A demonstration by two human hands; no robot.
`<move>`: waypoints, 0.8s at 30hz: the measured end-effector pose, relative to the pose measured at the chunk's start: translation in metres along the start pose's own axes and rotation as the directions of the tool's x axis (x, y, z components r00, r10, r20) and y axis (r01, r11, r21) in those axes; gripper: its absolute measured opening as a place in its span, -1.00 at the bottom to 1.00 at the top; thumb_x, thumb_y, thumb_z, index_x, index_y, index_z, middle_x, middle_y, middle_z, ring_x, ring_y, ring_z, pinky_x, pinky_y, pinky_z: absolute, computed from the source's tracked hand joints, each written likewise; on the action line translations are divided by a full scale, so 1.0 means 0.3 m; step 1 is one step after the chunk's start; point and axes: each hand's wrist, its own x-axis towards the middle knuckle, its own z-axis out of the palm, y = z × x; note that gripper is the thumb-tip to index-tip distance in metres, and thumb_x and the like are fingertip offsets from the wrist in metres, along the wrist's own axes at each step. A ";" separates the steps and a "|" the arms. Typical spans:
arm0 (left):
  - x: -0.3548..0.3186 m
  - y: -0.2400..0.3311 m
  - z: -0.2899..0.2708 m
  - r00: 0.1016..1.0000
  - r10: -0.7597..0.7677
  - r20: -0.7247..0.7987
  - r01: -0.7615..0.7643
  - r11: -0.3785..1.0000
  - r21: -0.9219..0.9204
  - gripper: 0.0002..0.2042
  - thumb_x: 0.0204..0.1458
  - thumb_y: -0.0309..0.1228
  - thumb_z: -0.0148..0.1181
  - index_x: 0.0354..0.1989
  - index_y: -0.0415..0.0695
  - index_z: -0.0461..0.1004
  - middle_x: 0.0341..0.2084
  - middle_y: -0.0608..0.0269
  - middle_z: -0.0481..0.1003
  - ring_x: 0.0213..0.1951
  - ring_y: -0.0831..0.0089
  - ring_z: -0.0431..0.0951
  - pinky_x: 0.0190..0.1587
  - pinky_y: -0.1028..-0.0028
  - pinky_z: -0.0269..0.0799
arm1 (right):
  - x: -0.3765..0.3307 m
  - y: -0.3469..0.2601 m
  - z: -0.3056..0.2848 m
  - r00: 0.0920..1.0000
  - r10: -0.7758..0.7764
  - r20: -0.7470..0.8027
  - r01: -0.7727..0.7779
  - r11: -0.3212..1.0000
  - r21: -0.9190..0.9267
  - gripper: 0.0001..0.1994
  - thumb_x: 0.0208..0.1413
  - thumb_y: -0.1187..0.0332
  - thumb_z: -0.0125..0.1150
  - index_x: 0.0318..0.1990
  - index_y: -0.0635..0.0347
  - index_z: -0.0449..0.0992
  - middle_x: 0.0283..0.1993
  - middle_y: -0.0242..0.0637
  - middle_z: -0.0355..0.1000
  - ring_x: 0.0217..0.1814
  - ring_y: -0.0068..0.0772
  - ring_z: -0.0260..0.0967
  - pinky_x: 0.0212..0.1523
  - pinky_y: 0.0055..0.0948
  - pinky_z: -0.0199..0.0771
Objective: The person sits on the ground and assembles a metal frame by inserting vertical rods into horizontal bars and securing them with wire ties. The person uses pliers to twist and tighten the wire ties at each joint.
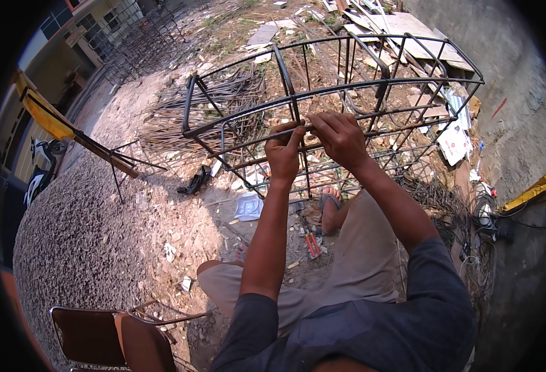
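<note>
A long rebar cage (294, 98) of dark steel bars and rectangular stirrups stretches across in front of me, slightly tilted. My left hand (283, 154) is closed around a lengthwise bar by a stirrup in the middle, its thumb pointing up along it. Just to the right, my right hand (340, 135) has its fingers bent and pressed together on the same bar. The fingertips of both hands nearly meet at the stirrup. Whether a thin tie wire lies between them is too small to tell.
Beyond the cage lies a pile of loose steel rods (180, 121). A gravel heap (77, 229) and a brown chair (90, 335) are at left. A concrete wall (512, 124) stands at right, with tangled wire (440, 201) near its foot. Red-handled tools (313, 244) lie by my foot.
</note>
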 end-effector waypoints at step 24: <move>0.114 0.323 0.033 0.876 -0.177 0.449 -0.404 0.238 0.883 -0.65 0.16 0.00 0.29 -0.18 -0.04 0.65 -0.44 0.03 0.64 -0.36 0.05 0.66 -0.28 0.19 0.52 | -0.009 -0.022 0.006 0.998 0.046 -0.054 -0.045 0.999 0.012 -0.63 0.17 0.42 0.15 0.14 0.14 0.56 0.04 -0.25 0.58 0.10 -0.22 0.52 0.14 -0.22 0.39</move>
